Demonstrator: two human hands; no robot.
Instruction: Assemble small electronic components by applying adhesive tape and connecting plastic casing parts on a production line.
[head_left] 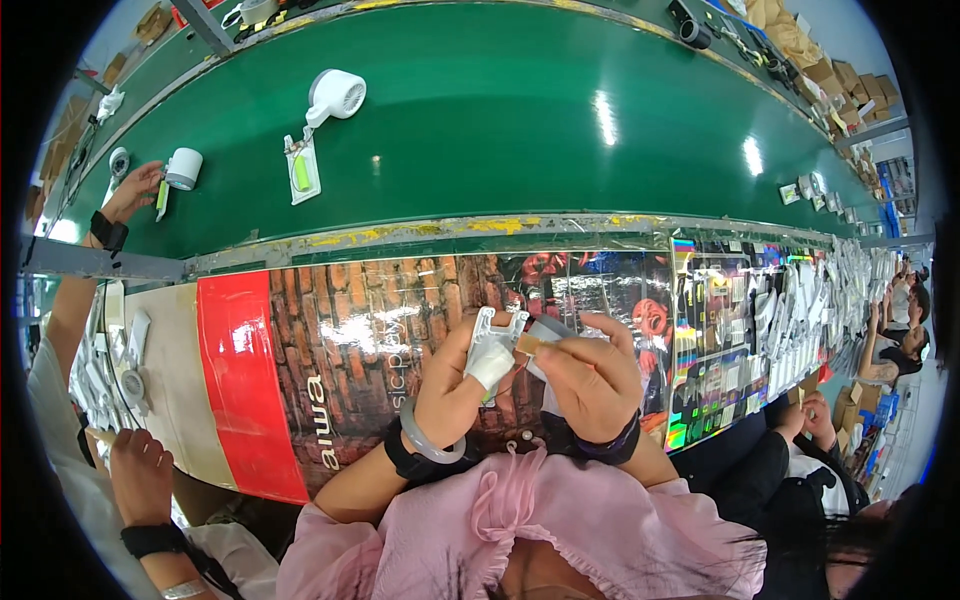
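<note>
Close in front of me, my left hand (448,385) is closed around a white plastic part (484,322) with small open brackets along its top edge. White wrapping (490,366), apparently on the thumb, presses against this part. My right hand (597,385) pinches a small flat tan piece (527,344) between thumb and forefinger, right beside the white part. A grey rounded edge (552,326) shows just behind the right fingers; whether it belongs to the same item is unclear. Whatever lies under the palms is hidden.
Beyond the bench (235,350) runs a green conveyor belt (480,130) behind a metal rail (430,232). On it lies a white handheld fan (338,95) with an opened handle (301,170). A co-worker's hand (135,192) touches another fan (184,168). White parts (790,310) pile up at right.
</note>
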